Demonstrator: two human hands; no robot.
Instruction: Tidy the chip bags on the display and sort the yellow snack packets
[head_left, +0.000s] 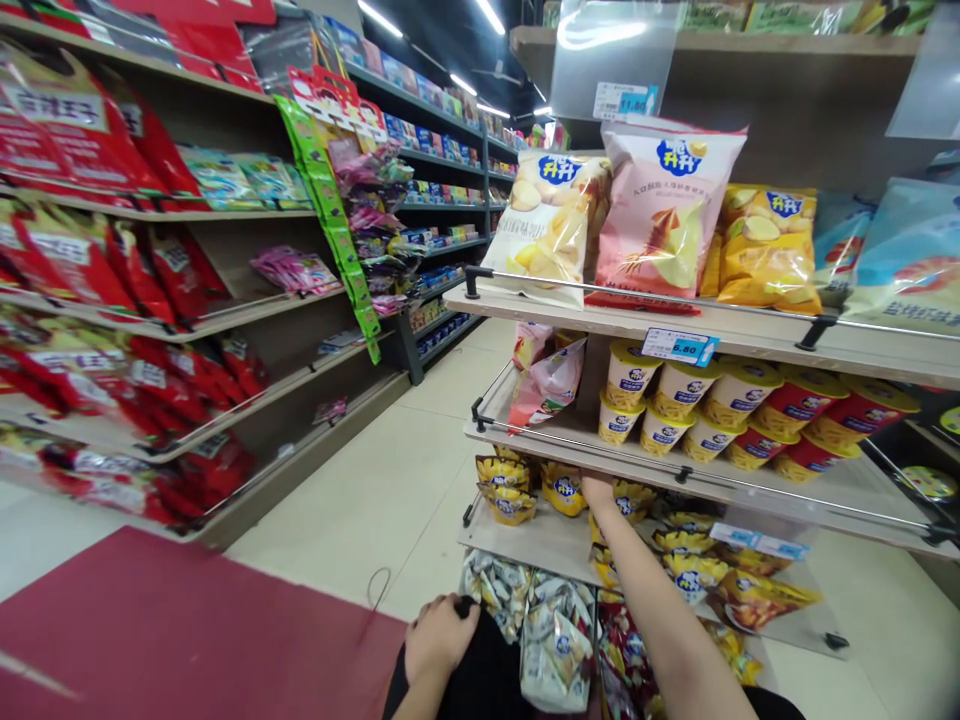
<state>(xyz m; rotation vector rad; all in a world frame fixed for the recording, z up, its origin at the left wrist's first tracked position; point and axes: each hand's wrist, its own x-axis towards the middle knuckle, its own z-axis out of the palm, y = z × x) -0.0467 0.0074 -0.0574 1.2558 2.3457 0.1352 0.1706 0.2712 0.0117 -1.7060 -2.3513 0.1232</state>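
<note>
My right hand [598,488] reaches into a lower shelf, between yellow snack bags. Its fingers are hidden behind the shelf edge above, so whether it grips anything is unclear. Just left of it stands a yellow snack bag [562,488], and more yellow bags [630,505] are on its right. Low in the view, my left hand [441,635] rests by my black-clothed knee [487,665]. Its fingers are curled around a small dark thing [464,607] that I cannot make out.
Above my right hand, a shelf holds stacked chip tubs [664,433]; large chip bags [664,215] stand higher. Open boxes of small packets [556,640] sit at floor level. Across the aisle [390,460] are shelves of red bags [67,250]. A dark red surface [187,630] lies lower left.
</note>
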